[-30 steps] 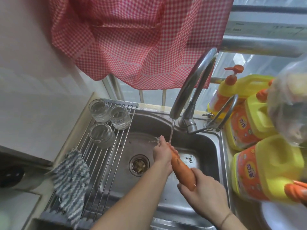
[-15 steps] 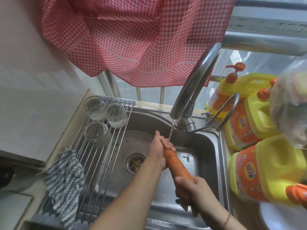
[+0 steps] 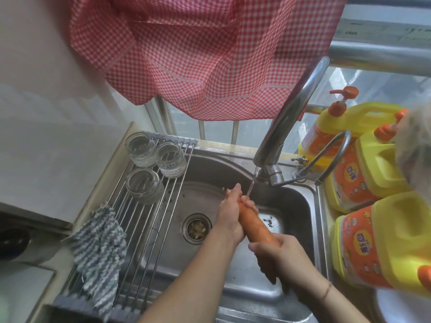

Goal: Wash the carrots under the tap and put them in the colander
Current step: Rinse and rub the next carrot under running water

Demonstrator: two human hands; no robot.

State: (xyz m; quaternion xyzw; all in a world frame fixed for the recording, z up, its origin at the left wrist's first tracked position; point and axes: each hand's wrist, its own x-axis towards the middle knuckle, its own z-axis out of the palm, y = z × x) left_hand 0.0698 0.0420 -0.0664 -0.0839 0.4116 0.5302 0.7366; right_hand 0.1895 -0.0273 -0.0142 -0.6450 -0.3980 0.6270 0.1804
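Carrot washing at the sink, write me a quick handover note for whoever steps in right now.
Left hand: grips the far end of the carrot, right under the water stream.
Right hand: grips the near end of the same carrot.
Carrot is held over the sink; the tap is running a thin stream onto it.
Done: rinsing of this carrot is under way.
Left: finish rinsing it and put it in the colander. No colander and no other carrots show in this view, so find them first.
Beside the sink: three glass jars on the drying rack.
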